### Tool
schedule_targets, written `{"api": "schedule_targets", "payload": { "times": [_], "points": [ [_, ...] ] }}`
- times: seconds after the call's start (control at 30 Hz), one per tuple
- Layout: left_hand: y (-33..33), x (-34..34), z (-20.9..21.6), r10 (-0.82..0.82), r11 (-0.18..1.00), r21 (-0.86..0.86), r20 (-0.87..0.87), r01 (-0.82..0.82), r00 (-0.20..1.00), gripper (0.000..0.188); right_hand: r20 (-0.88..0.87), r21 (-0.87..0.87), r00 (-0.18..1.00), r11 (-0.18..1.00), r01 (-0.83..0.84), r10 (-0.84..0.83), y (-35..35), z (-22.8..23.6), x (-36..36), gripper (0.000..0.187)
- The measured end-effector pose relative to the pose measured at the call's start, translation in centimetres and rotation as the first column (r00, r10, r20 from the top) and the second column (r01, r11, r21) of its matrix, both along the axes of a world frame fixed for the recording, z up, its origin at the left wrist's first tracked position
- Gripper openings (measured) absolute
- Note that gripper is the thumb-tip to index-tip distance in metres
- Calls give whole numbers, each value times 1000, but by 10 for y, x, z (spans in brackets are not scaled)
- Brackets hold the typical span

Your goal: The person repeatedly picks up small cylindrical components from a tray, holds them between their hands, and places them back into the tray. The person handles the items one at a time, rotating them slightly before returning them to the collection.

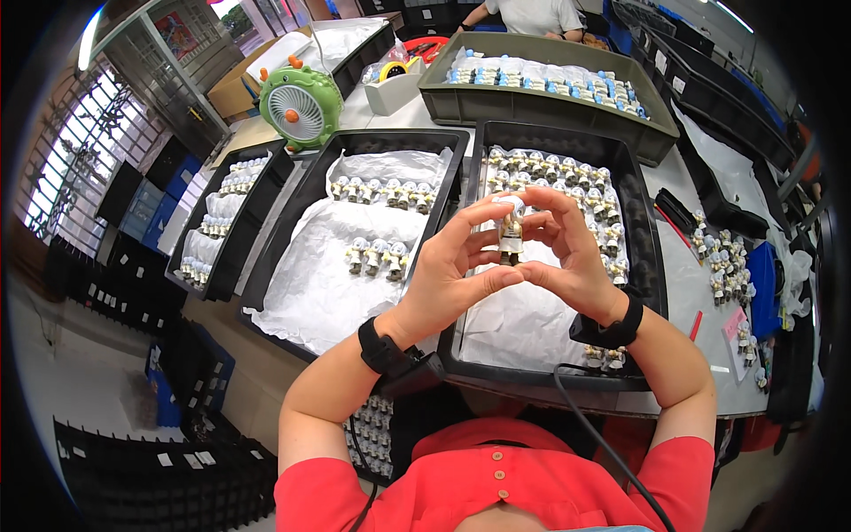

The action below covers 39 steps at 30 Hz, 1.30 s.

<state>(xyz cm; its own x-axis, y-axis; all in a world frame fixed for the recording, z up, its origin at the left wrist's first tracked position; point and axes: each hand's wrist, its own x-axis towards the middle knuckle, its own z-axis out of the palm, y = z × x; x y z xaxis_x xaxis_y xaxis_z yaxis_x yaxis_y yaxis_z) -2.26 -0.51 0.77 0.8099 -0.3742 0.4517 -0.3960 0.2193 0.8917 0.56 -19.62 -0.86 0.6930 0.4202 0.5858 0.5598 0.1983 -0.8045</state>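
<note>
Between my two hands I hold a small figurine [511, 238] upright, with a white top, a pale body and a dark base. My left hand [450, 257] curls round it from the left, its thumb at the base. From the other side my right hand [567, 253] closes on it with fingertips at the top and thumb at the base. Both hands are above a black tray [651, 266] lined with white paper, where rows of similar figurines [554, 168] stand. To the left, another black tray [292, 239] holds two short rows of figurines [377, 257] on white paper.
A green tray [550, 102] with blue-and-white figurines stands at the back, near another person [536, 16]. At back left is a green fan [301, 105]. Loose figurines [731, 266] and a red pen [696, 325] lie on the right. A cable [581, 408] runs from my right wrist.
</note>
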Motion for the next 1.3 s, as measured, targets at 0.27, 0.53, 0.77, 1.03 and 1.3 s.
{"api": "schedule_targets", "payload": {
  "times": [0.27,0.53,0.77,1.03,1.3],
  "points": [
    [2,0,-3,149,984,84,97,-157,984,59,-87,-34,993,996,-84,81,-1,-2,1,72],
    [2,1,-4,152,982,127,-95,-139,984,59,-237,-50,967,992,-112,97,0,-1,1,69],
    [-3,-2,-2,163,986,60,-111,-157,980,75,-173,-83,983,993,-82,67,-1,-4,5,67],
    [-2,3,-7,147,980,144,-48,-139,988,83,34,-185,998,981,51,-46,-3,-4,9,69],
    [-2,6,-11,149,975,171,-37,-141,988,81,95,-228,991,967,110,-90,-3,-3,9,69]
  ]
}}
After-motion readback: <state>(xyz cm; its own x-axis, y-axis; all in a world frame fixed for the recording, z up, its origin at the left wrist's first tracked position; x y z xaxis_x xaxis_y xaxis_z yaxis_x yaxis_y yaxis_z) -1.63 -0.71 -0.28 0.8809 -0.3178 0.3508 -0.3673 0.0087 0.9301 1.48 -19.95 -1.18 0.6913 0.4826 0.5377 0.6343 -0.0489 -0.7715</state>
